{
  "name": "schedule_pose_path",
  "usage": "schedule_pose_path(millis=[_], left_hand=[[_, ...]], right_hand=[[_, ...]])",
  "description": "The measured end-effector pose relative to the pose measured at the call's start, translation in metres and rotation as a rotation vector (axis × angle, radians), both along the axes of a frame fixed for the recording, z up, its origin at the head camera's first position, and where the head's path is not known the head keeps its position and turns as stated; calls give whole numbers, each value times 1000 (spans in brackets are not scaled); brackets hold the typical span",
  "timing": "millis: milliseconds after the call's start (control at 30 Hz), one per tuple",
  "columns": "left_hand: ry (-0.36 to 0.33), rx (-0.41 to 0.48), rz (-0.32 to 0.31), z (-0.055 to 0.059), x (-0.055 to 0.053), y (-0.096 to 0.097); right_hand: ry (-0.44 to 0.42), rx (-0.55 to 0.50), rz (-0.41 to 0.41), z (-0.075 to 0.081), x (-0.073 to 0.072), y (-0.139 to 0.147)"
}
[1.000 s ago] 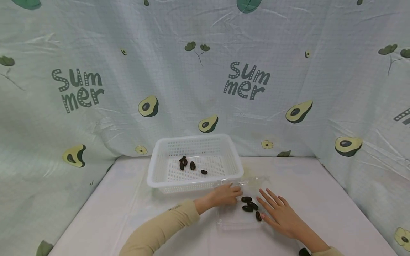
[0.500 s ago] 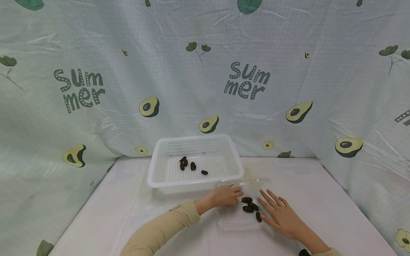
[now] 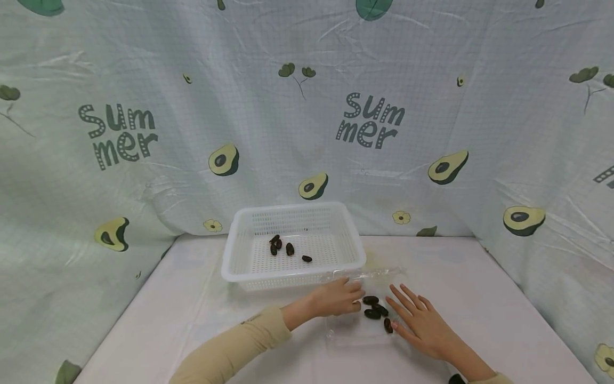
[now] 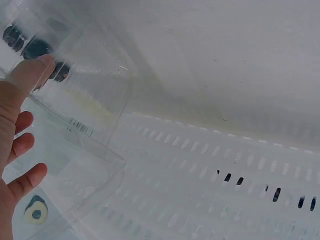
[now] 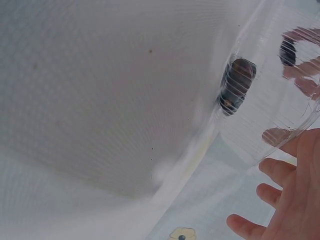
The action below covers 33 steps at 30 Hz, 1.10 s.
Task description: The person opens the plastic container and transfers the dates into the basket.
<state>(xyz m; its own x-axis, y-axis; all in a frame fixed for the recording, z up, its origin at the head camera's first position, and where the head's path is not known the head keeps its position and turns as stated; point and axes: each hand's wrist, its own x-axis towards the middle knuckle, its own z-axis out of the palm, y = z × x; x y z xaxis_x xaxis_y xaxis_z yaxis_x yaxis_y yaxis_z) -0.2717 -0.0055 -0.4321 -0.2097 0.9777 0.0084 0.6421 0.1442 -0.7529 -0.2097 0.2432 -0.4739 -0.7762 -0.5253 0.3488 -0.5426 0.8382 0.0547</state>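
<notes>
The fingers (image 4: pixel 30 177) of the left hand (image 3: pixel 336 297) are lying apart and lightly bent beside the left edge of a clear plastic box (image 3: pixel 360 339), while the left thumb (image 4: pixel 35 70) is showing near the dark dates (image 3: pixel 372 314) inside. The right hand's fingers (image 5: pixel 272 195) are spreading straight and apart by the box's right edge, the right hand (image 3: pixel 422 326) holding nothing; whether its thumb is touching the rim I cannot tell.

The box is resting on the white table (image 3: pixel 192 298), in front of a white basket (image 3: pixel 292 275) and toward the basket's front right corner. Four dates are lying in it: three are clustering together and one is sitting apart, nearer the front right corner, just beside the right thumb.

The basket is standing near the table's back edge, with five more dates (image 3: pixel 290 249) lying on its bottom. Beige sleeves (image 3: pixel 235 344) are covering both forearms, and a printed cloth (image 3: pixel 288 128) is hanging behind.
</notes>
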Motion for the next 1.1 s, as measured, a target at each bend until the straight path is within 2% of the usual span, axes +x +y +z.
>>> schedule_pose_path(millis=[200, 333, 567, 733, 833, 933, 1100], left_hand=[[50, 109, -83, 13, 11, -16], [84, 142, -124, 18, 17, -28], [97, 192, -128, 19, 24, -55], [51, 273, -136, 23, 28, -75], [35, 306, -121, 28, 27, -89], [38, 321, -89, 35, 21, -104], [23, 363, -58, 54, 3, -126]], right_hand=[[-5, -20, 3, -1, -1, 0], [-17, -18, 2, -2, -2, 1], [-30, -26, 9, -2, -1, 1], [-19, -31, 19, 0, -1, 1], [-47, -36, 12, 0, 0, 1], [-76, -39, -1, 1, 0, 1], [-76, -37, -3, 0, 0, 0]])
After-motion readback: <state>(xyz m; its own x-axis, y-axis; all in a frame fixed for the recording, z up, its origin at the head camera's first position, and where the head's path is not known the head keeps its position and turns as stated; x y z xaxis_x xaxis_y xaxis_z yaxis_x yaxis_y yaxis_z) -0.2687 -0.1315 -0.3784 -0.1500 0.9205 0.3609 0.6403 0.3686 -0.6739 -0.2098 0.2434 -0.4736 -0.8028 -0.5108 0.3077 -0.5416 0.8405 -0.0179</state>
